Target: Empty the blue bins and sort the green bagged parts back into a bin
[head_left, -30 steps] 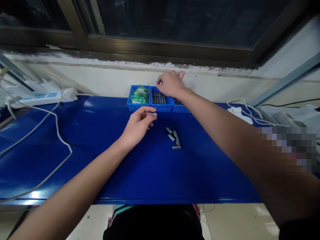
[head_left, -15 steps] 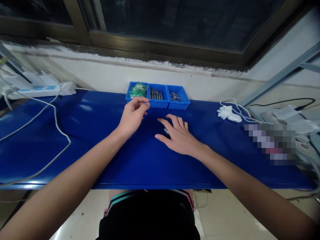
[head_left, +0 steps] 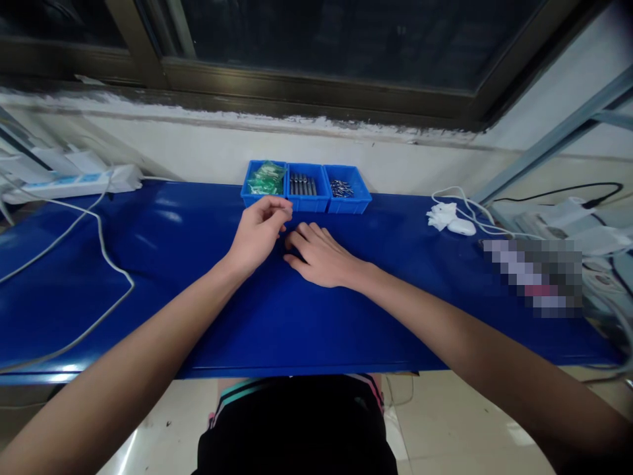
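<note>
My left hand (head_left: 257, 231) hovers just above the blue table (head_left: 198, 303) with thumb and fingertips pinched together; what they hold is too small to make out. My right hand (head_left: 321, 256) lies palm down on the table right beside it, fingers stretched left so that the tips nearly touch the left hand. The small grey metal cylinders seen earlier are hidden under it. Behind both hands stand three blue bins in a row: one with green packets (head_left: 264, 179), one with dark metal rods (head_left: 302, 186), one with small metal parts (head_left: 345, 190).
A white power strip (head_left: 74, 185) sits at the back left and its white cable (head_left: 106, 260) loops across the left of the table. A white device with a cord (head_left: 452, 221) lies at the back right. A wall and window sill stand behind the bins.
My right hand came back from the bins, dropped flat onto the loose cylinders, then slid left up to my left hand. The left hand kept its pinch and barely moved.
</note>
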`<state>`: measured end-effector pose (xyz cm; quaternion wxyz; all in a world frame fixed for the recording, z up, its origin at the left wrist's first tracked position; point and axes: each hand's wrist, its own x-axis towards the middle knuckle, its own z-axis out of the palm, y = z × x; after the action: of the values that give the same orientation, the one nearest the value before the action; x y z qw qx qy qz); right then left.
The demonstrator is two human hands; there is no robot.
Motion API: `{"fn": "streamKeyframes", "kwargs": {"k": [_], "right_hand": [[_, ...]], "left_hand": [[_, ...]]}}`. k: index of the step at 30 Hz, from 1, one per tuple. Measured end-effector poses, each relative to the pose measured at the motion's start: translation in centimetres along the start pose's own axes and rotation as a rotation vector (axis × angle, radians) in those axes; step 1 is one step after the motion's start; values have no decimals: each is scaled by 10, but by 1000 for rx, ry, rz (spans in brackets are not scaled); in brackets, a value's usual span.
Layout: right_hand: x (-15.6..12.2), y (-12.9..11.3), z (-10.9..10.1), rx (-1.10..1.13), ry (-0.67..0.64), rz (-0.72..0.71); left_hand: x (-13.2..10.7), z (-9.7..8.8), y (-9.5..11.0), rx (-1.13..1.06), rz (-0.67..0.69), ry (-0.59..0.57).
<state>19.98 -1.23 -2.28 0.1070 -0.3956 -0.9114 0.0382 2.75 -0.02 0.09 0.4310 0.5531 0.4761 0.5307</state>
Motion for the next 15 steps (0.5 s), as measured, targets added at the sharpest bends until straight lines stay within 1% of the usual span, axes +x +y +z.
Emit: {"fn": "streamKeyframes", "kwargs": {"k": [3,5,7,10,13,15], "right_hand": [[17,-4,3,12,-11,-22],[22,-7,1,47,-20,-20],[21,-9,-5,89,-36,-20],[12,-6,-19,163,-46,-24],[1,7,-32,245,-70,1],[-5,20,-39,311,-116,20]], "left_hand": [[-1,0,2,24,-25,15],[-1,0,3,53,-36,33],[0,-1,3,85,-15,49],[2,-6,0,164,30,72],[4,-13,-2,404,37,65],[3,-17,-1,609,66,-19]]}}
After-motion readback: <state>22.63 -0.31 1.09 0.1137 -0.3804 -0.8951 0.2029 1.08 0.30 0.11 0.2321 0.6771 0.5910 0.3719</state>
